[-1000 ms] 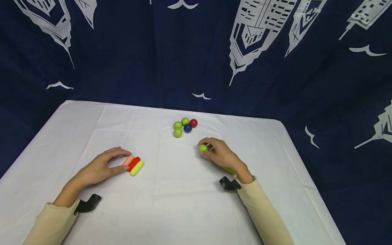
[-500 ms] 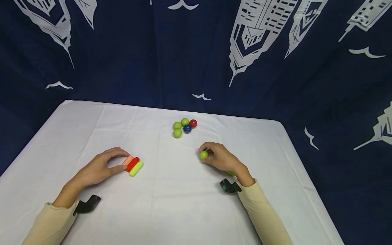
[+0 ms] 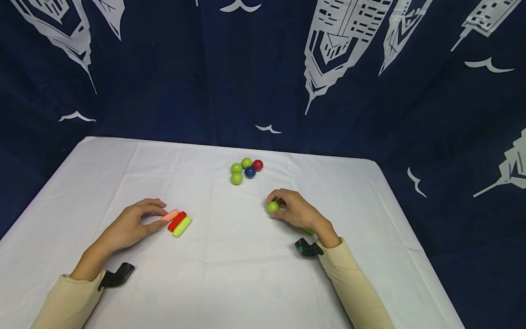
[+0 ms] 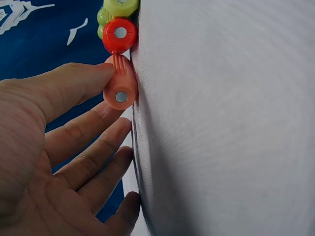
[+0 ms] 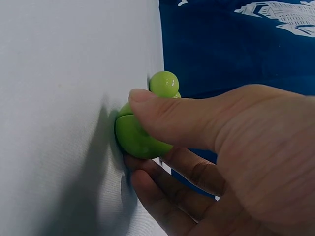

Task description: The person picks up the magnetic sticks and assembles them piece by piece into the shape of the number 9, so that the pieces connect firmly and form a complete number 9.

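My left hand [image 3: 125,228] pinches a salmon-coloured magnetic rod [image 3: 170,215] between thumb and index finger; the other fingers are spread loosely. In the left wrist view, this rod [image 4: 121,88] shows a metal disc at its end. Beside it lie a red rod [image 3: 177,221] and a yellow-green rod [image 3: 182,227], side by side. On the right, my right hand [image 3: 297,211] holds a glossy green ball [image 3: 273,207] between thumb and fingers. In the right wrist view, the thumb covers part of the ball [image 5: 138,137], which sits close by the cloth.
Toward the back of the white-covered table [image 3: 246,274] is a cluster of green balls [image 3: 236,178], a blue ball [image 3: 250,172] and a red ball [image 3: 257,165]. A yellow-green piece [image 3: 308,231] is mostly hidden under the right wrist. A dark blue printed curtain [image 3: 164,82] hangs behind.
The salmon rod has turned at an angle to the red one, its near end shifting left with my left fingers. My right hand has drawn slightly toward me with the green ball.
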`<state>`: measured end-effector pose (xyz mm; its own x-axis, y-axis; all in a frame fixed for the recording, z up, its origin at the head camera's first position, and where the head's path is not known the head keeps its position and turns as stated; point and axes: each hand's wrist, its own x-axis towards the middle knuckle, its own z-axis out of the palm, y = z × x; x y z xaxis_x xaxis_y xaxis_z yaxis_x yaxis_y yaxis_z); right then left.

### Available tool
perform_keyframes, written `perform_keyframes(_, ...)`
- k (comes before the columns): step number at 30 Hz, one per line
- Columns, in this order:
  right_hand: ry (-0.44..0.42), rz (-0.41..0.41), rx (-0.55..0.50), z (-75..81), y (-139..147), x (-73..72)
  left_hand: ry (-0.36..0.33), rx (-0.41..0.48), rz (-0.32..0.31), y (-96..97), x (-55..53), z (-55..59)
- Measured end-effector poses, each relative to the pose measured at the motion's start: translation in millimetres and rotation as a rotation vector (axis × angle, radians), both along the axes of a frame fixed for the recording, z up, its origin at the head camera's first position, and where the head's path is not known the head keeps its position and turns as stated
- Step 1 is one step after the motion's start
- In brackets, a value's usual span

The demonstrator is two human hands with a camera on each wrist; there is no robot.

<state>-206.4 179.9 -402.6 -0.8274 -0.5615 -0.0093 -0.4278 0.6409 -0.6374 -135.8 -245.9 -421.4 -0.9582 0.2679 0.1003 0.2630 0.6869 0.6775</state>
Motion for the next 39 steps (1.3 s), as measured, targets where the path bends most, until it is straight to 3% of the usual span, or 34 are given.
perform_keyframes(9,-0.002,-0.012,0.016,-1.1,-1,-0.1,0.038,-0.029,0.043,7.3,2.0,2.7)
perform_keyframes(16,-0.002,-0.01,0.019,-1.5,-5,0.2,0.003,-0.035,0.071,0.3,4.1,5.1)
perform_keyframes(22,-0.008,-0.021,0.038,1.1,-7,2.1,0.008,-0.031,0.123,-0.2,5.8,14.0)
perform_keyframes(30,0.007,-0.009,0.029,0.1,-1,1.5,0.071,0.113,0.015,33.4,6.9,30.2)
perform_keyframes(39,0.0,-0.003,0.022,-2.9,-2,-1.1,0.017,0.216,-0.092,88.9,-18.2,39.1)
